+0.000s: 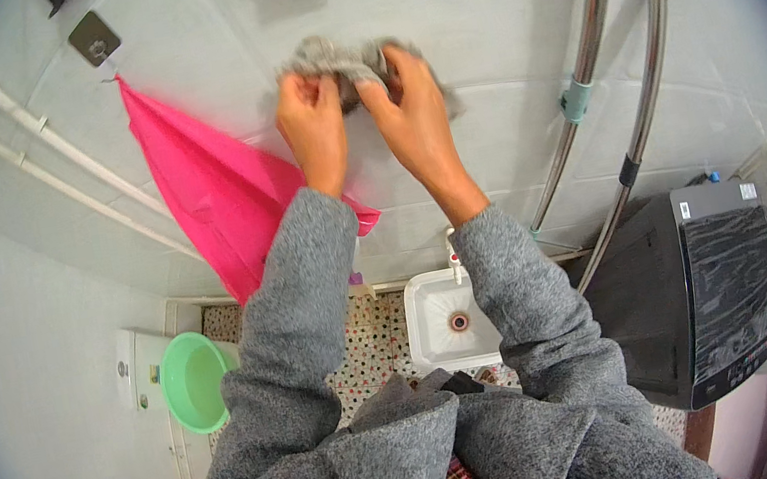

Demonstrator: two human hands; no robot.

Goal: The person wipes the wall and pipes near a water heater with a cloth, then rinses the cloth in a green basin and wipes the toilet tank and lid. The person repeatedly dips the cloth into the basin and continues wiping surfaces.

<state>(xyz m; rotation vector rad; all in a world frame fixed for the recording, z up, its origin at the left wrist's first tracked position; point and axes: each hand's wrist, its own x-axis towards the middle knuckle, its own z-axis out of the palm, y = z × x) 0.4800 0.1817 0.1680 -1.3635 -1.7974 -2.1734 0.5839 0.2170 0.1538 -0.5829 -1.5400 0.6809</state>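
Left hand and right hand partly hide a blurred grey cloth.

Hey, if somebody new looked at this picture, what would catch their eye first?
Probably the bright pink sheet hanging from a dark wall hook at upper left. Next, near the top middle, the left hand and right hand grip a blurred grey cloth. The green basin stands out at lower left.
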